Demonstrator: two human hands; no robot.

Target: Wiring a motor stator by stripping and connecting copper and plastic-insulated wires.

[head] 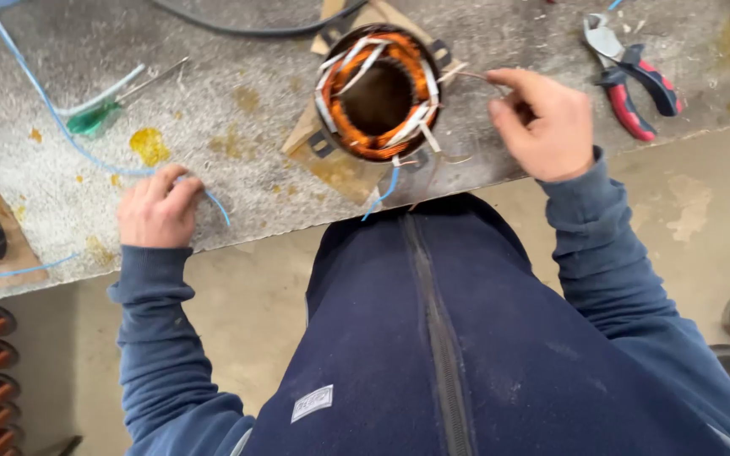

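Copper windings fill the stator (379, 93), a round ring with white insulating strips laid across the orange coils, which sits on a brown board (331, 156) near the counter's (230, 110) front edge. From its right side a thin wire (466, 74) leads out, and the right hand (542, 122) pinches that wire's end between thumb and forefinger, the other fingers curled in. A short blue lead hangs from the stator's lower rim over the counter edge. Well to the left, the left hand (158, 211) rests on the counter edge with its grip clenched on a blue wire (40, 93) that runs up and away across the grey surface. Between the left hand and the stator lie yellow stains, and farther back a green-handled screwdriver (99, 114). Red-and-blue-handled pliers (631, 80) lie beyond the right hand. A black cable (247, 29) curves along the counter's far side. Below, the person's dark blue zipped jacket (433, 338) fills the view.
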